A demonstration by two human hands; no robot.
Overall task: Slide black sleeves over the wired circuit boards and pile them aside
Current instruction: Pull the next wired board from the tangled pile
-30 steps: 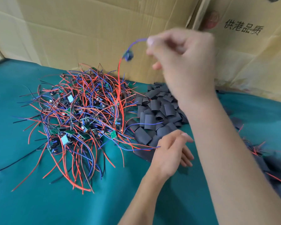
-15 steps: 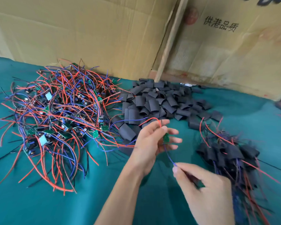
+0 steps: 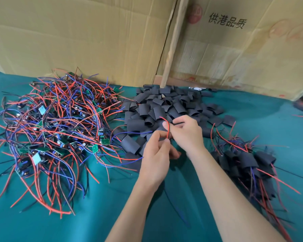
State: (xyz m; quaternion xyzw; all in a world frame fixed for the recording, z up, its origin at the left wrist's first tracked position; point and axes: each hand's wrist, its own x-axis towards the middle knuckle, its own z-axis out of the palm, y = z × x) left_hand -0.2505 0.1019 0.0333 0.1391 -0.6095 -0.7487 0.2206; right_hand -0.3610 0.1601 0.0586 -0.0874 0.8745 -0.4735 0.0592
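A green cloth-covered table filled the view, with creased cardboard boxes standing along its far edge; the right-hand box bore printed characters.

On the left lay a broad tangle of unsleeved circuit boards, small green boards half buried under looping red, blue and black wires that spilled toward the near edge.

Just right of it, at centre and far, sat a heap of loose black sleeves, short flattened matte tubes, some gaping open at the ends.

Over the near edge of that heap, both bare hands met. The left hand pinched a thin red wire between thumb and forefinger, its grip narrow; the wire arched up between the two hands. Whether a board hung below it could not be told, since the fingers hid it. The right hand touched the left, its grip closed around something dark, possibly a sleeve, though that was unclear.

To the right, near the right forearm, lay the pile of sleeved boards, black tubes with red and blue wires trailing out.
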